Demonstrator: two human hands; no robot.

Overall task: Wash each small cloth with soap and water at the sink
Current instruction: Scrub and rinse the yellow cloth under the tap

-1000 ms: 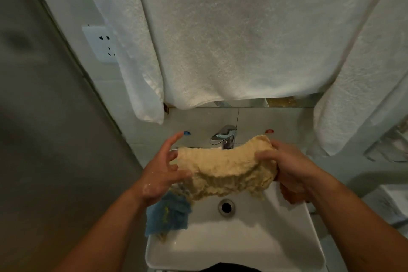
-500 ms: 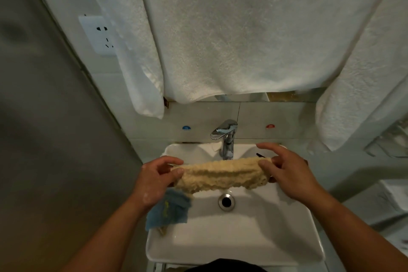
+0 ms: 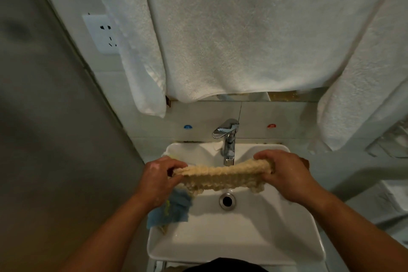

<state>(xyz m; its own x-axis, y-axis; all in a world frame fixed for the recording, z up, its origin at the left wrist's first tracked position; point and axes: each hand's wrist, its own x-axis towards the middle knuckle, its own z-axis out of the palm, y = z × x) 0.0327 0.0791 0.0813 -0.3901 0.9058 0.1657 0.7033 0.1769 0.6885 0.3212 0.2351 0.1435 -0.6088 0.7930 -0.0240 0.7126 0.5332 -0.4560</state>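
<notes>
A beige fluffy cloth (image 3: 218, 178) is rolled into a long bundle and stretched level over the white sink (image 3: 238, 236), just in front of the chrome faucet (image 3: 227, 139). My left hand (image 3: 160, 178) grips its left end with curled fingers. My right hand (image 3: 284, 175) grips its right end the same way. A blue cloth (image 3: 171, 208) hangs over the sink's left rim, below my left wrist. The drain (image 3: 227, 200) lies under the beige cloth. No water runs from the faucet.
Large white towels (image 3: 242, 28) hang above the sink and down the right side (image 3: 357, 95). A wall socket (image 3: 102, 36) sits at the upper left. A grey wall (image 3: 44, 139) closes in on the left. Blue and red dots mark the tiles behind the faucet.
The beige cloth went from a loose open bunch held high to a tight roll held lower over the basin. Both hands have closed round its ends and pulled apart.
</notes>
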